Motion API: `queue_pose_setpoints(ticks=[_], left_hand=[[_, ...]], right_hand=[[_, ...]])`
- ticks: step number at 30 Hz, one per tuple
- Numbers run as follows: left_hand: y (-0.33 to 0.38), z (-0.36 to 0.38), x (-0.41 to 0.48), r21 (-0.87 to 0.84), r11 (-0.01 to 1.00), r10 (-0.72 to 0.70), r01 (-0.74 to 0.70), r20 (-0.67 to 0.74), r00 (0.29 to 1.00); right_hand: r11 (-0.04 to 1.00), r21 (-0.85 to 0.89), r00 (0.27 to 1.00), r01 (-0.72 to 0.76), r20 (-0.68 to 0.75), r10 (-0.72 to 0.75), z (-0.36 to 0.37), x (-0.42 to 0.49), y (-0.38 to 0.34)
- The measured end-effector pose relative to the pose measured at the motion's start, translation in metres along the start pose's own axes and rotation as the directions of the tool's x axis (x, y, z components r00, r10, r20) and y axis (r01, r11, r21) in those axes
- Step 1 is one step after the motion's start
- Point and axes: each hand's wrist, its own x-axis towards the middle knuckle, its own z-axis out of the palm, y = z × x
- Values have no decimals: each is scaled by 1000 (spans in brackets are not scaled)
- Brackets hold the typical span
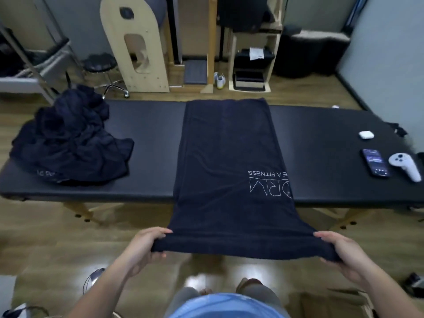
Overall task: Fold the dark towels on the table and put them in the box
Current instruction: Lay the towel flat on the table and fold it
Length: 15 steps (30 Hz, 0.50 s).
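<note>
I see the dark towel [227, 161] with pale upside-down lettering spread across the table [149, 134], hanging over its near edge; my left hand [143, 249] and right hand [344, 255] pinch its near corners.

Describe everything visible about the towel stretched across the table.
The towel is dark navy terry-looking cloth with pale outlined lettering near its right side. It lies flat across the black padded table, its near end extending past the edge, pulled taut by the left hand and right hand gripping its corners.
</note>
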Motion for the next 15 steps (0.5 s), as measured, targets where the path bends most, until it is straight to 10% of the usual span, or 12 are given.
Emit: queue_pose_setpoints(ticks=[5,15], left_hand=[[4,-33,12,58,991,100,-122,291,952],[40,-30,35,409,894,74,-185,271,960]], right_hand=[[992,-2,992,-128,-11,128,-13,3,-10],[995,-73,945,-75,313,94,-19,20,-34]])
